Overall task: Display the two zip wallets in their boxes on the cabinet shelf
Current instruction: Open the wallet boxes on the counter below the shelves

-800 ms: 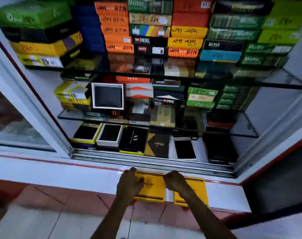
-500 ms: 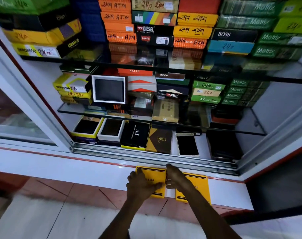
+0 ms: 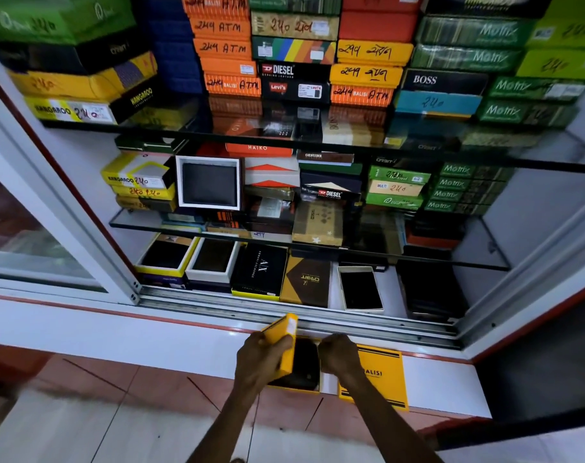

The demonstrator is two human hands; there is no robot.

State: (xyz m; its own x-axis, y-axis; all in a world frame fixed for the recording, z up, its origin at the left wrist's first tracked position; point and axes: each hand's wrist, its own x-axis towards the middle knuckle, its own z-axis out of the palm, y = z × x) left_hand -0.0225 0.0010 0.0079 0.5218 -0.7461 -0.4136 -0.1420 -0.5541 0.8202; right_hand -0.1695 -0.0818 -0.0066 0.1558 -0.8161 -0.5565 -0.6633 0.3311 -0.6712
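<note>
Two yellow boxes lie on the white ledge point(image 3: 445, 382) in front of the cabinet. My left hand point(image 3: 261, 355) holds the yellow lid point(image 3: 282, 342) of the left box, tilted up on its edge. Under it the open box base point(image 3: 294, 387) shows a black wallet point(image 3: 306, 364) inside. My right hand point(image 3: 339, 355) rests with curled fingers at the right edge of that open box; what it grips is hidden. The second yellow box point(image 3: 381, 375), marked BALISI, lies closed just to the right, partly under my right forearm.
The cabinet's sliding door track point(image 3: 284, 305) runs just behind the ledge. The bottom shelf holds open boxes with dark wallets point(image 3: 165, 255), a black AX box point(image 3: 261, 269) and a brown box point(image 3: 306, 279). Glass shelves point(image 3: 318, 248) above carry stacked boxes. Red tiled floor lies below.
My left hand has lifted the lid off the left yellow box and tipped it upright, exposing the black wallet. My right hand stays at the box's right edge. The camera moved closer.
</note>
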